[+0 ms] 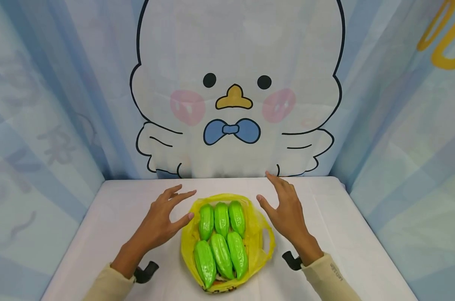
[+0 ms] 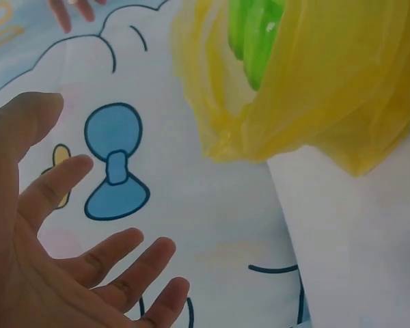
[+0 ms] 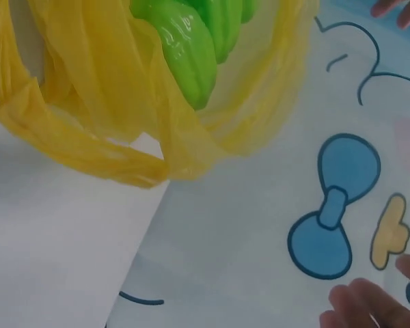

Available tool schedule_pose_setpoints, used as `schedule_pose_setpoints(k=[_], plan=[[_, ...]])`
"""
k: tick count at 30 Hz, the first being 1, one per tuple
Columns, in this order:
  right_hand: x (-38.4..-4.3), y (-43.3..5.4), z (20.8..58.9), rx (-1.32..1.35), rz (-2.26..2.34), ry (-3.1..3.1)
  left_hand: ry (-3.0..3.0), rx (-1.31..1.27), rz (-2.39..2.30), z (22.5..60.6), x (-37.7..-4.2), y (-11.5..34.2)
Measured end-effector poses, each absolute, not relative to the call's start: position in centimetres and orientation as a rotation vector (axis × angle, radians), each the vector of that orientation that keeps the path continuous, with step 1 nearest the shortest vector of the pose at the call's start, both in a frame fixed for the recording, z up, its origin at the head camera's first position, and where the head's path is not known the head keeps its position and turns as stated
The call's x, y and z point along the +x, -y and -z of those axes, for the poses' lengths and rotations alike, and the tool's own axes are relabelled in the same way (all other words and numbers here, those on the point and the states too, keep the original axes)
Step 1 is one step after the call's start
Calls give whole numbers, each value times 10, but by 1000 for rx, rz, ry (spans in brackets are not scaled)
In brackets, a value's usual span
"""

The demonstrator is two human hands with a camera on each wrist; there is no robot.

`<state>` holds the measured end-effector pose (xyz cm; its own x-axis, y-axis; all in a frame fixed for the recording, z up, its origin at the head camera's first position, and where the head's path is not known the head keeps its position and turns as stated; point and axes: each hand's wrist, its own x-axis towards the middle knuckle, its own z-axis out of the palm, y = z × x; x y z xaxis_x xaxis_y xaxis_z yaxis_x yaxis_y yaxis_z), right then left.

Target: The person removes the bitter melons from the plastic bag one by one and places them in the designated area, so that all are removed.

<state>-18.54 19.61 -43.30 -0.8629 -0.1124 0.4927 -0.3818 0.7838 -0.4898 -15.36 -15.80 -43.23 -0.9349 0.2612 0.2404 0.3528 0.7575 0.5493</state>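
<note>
Several glossy green, ridged, oblong fruit-like pieces [image 1: 221, 256] lie in two rows inside a yellow plastic bag [image 1: 254, 246], whose mouth is spread wide around them. To the left of the bag my left hand [image 1: 160, 221] hovers with its fingers spread and its thumb tip near the rim. My right hand [image 1: 287, 211] is raised on the other side, fingers extended and thumb apart, holding nothing. In the left wrist view the bag [image 2: 314, 102] stands apart from the fingers. The right wrist view shows a loop handle [image 3: 89, 154] of the bag and a few fingertips.
A white-covered table [image 1: 363, 251] carries the bag near its middle. Behind the table hangs a curtain [image 1: 235, 50] with a cartoon bird print, and curtains also flank both sides. Black mounts [image 1: 146, 272] sit at both wrists.
</note>
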Motion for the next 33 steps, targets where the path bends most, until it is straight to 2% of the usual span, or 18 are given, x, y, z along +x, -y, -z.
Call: schedule_pose_setpoints(k=[16, 24, 33], plan=[[-178, -178, 467, 417, -1067, 2548, 2925, -431, 1354, 476, -149, 155], [-176, -167, 480, 470, -1129, 2577, 2923, -512, 1479, 487, -150, 156], [-176, -155, 496, 489, -1237, 2645, 2959, -445, 1558, 494, -152, 154]])
